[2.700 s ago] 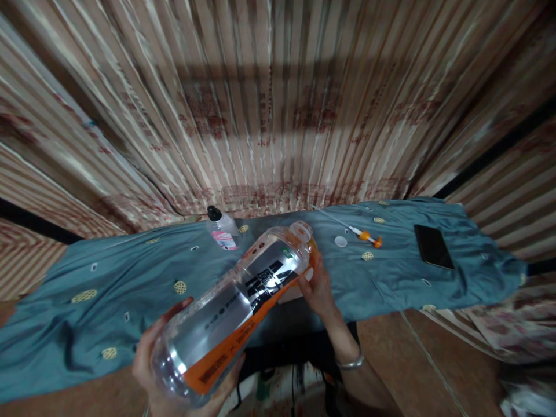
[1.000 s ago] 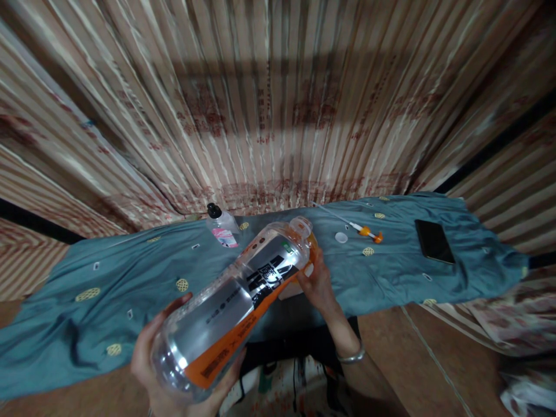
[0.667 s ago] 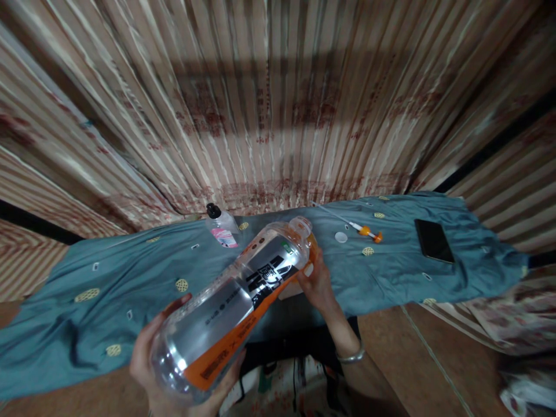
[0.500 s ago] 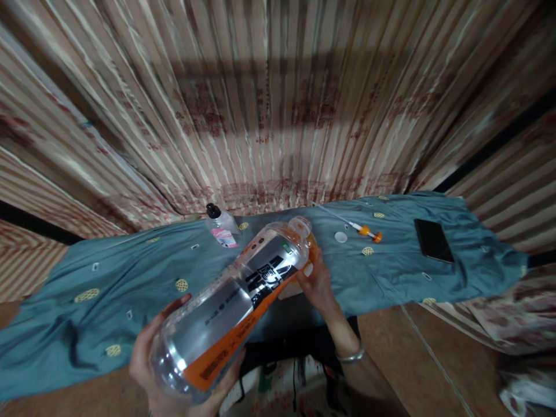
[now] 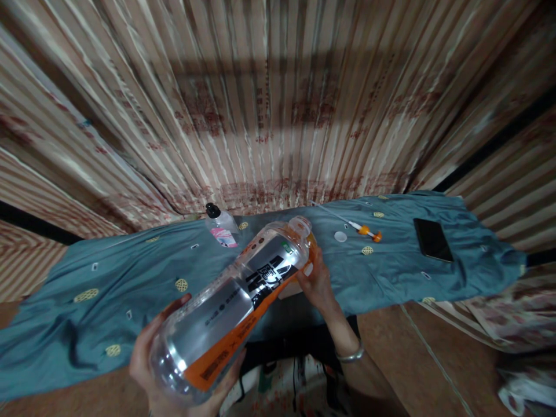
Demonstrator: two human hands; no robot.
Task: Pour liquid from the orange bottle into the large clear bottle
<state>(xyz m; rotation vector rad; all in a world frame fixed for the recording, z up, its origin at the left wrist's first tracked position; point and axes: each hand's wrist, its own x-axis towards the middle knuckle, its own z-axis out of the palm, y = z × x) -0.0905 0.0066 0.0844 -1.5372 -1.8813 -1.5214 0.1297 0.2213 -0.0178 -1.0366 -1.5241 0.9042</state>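
A large clear plastic bottle (image 5: 230, 313) with a silver, black and orange label is tilted across the middle, its base low at the left. My left hand (image 5: 160, 359) is wrapped around that base. The bottle's uncapped mouth points up and right, over an orange container (image 5: 312, 244) mostly hidden behind its neck. My right hand (image 5: 319, 281) is closed around this container, near the bottle's shoulder. Right of it, an orange and white pump head (image 5: 365, 231) with a long thin tube lies on the cloth. A white round cap (image 5: 340, 237) lies beside the pump head.
A small clear bottle (image 5: 222, 229) with a black top and pink label stands at the table's back edge. The black phone (image 5: 433, 240) lies to the right. Wrinkled teal cloth (image 5: 143, 289) covers the narrow table; pleated curtains (image 5: 278, 116) hang close behind.
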